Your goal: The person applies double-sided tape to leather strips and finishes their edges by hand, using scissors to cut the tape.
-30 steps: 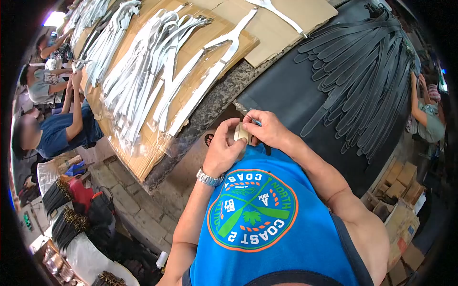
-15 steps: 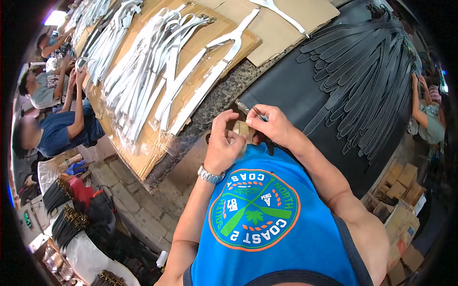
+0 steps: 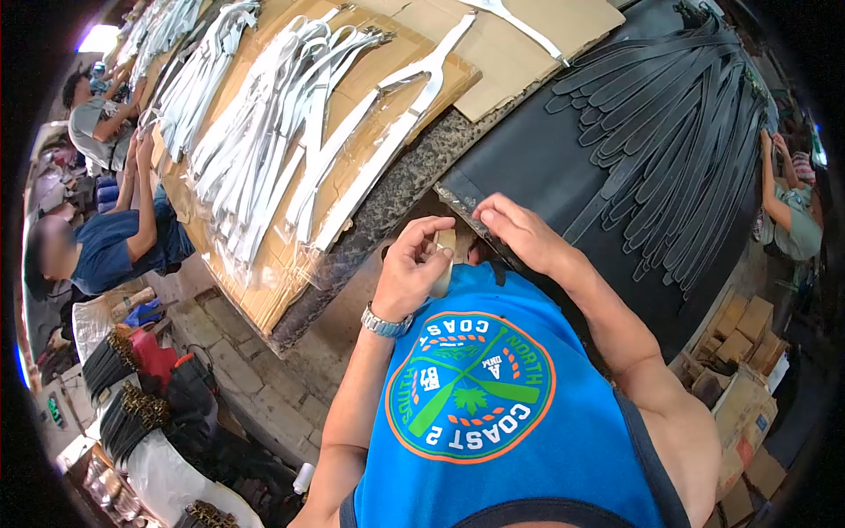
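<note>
My left hand (image 3: pixel 412 268) grips a yellowish tape roll (image 3: pixel 446 245), with fingers and thumb around its side, just above the hem of my blue shirt. A metal watch sits on that wrist. To the right, my right hand (image 3: pixel 519 233) hovers by the corner of the black-covered table (image 3: pixel 493 172), apart from the roll. Its fingers are bent and drawn together; whatever is between the tips is hidden or too small to make out. Black straps (image 3: pixel 651 167) lie fanned out on this table beyond my right hand.
White suspenders (image 3: pixel 264 123) lie in bunches on cardboard (image 3: pixel 273 299) at the left, one pair spread near the edge. People work at the far left and right. Bundled black straps (image 3: pixel 132 431) sit at lower left, small cardboard boxes (image 3: pixel 735 343) at lower right.
My right hand has moved away from the tape roll, to the right. The small dark and blue item seen at its fingers no longer shows. The roll has turned more edge-on in my left hand.
</note>
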{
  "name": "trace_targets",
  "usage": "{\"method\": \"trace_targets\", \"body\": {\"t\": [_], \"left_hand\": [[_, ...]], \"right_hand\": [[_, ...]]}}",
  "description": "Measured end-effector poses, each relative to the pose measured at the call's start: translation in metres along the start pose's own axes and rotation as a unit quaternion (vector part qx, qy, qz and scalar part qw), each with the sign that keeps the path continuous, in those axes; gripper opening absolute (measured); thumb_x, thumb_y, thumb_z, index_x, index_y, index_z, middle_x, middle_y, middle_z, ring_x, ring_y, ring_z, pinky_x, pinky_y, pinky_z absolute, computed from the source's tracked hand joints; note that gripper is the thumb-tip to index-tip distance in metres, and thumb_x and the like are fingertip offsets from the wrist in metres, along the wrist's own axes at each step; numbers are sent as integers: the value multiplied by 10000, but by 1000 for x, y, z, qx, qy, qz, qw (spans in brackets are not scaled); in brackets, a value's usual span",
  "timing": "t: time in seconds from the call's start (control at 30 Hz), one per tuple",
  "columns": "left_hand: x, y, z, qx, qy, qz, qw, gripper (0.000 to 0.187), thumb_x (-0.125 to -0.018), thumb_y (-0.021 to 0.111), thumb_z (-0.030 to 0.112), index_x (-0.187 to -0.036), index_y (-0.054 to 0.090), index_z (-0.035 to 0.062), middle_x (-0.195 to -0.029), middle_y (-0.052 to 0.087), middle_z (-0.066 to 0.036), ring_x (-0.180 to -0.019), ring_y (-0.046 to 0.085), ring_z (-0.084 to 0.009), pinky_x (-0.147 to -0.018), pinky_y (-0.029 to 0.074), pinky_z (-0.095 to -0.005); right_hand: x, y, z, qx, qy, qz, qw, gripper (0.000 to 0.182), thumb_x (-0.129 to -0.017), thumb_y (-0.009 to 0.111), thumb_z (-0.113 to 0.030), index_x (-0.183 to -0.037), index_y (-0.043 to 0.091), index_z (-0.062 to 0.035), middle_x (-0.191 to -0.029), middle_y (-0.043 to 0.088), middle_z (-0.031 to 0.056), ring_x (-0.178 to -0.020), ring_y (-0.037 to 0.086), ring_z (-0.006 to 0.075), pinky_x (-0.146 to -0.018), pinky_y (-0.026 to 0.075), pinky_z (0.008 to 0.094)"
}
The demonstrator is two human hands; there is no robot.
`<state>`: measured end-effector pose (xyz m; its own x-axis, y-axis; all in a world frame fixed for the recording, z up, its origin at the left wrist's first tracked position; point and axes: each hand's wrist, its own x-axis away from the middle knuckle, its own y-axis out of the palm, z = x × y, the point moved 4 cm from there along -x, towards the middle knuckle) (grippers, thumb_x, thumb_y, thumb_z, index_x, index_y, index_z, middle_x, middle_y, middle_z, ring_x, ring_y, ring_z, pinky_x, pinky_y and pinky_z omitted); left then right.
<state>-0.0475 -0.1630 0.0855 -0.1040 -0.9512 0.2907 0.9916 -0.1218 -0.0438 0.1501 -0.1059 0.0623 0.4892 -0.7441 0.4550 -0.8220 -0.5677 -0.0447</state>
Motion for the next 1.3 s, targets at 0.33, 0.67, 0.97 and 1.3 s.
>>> {"method": "trace_targets", "body": {"t": [0.33,0.67,0.97,1.3], "left_hand": [[-2,3,-4,9,31,-16,999,468,-847,680,-10,-1309,635,52,-1375,552,-58,-1039,565,-96,-867,475,-251],[1,6,-5,35,11,-43,998,605,-864,676,-56,-1431,489,45,-1380,499,-37,-887,577,-58,-736,504,-213],[8,6,-5,74,-61,-73,993,659,-866,682,-44,-1457,409,59,-960,615,0,-756,572,-52,-648,468,-199],[3,0,-12,138,-12,-83,987,339,-905,655,-32,-1213,550,66,-1371,536,-77,-965,589,-75,-796,504,-237]], "right_hand": [[10,13,19,-65,-7,-67,996,381,-992,589,-334,-1140,667,8,-975,707,86,-895,639,144,-773,514,318],[-10,24,12,-72,-26,-15,997,253,-912,686,-246,-1006,694,-11,-906,699,67,-855,627,125,-785,522,320],[-14,19,11,-89,-24,-22,996,194,-878,698,-227,-908,689,-36,-812,676,45,-789,606,105,-713,503,306],[-13,9,-14,-101,-60,-58,991,125,-963,647,-113,-938,621,6,-830,641,67,-676,693,190,-582,578,306]]}}
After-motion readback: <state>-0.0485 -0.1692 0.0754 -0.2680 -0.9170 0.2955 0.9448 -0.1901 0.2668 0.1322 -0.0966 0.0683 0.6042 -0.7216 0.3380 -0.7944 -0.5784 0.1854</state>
